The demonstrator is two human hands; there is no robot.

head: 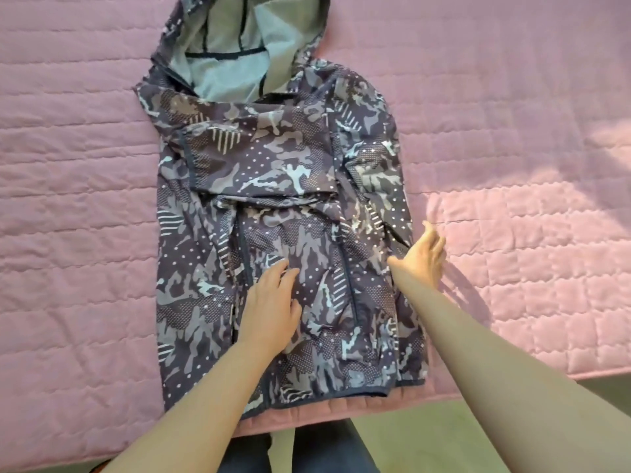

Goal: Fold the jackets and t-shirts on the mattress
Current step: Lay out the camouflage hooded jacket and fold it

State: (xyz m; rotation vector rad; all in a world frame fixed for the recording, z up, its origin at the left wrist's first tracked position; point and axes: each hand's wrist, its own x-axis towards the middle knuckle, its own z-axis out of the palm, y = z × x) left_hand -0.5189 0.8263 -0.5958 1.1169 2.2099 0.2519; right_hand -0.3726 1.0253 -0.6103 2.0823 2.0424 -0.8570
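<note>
A hooded jacket (273, 206) in a dark purple camouflage print lies flat on the pink quilted mattress (512, 148). Its sleeves are folded in across the body, and its grey-lined hood (239, 46) points away from me. My left hand (273, 308) rests flat on the lower middle of the jacket with fingers straight. At the jacket's right edge, my right hand (421, 257) lies open, fingers stretched toward the mattress and thumb on the fabric.
The mattress's near edge runs along the bottom right, with green floor (444, 431) beyond it. My legs in dark trousers (307, 452) stand against that edge. Pink quilt spreads on both sides of the jacket.
</note>
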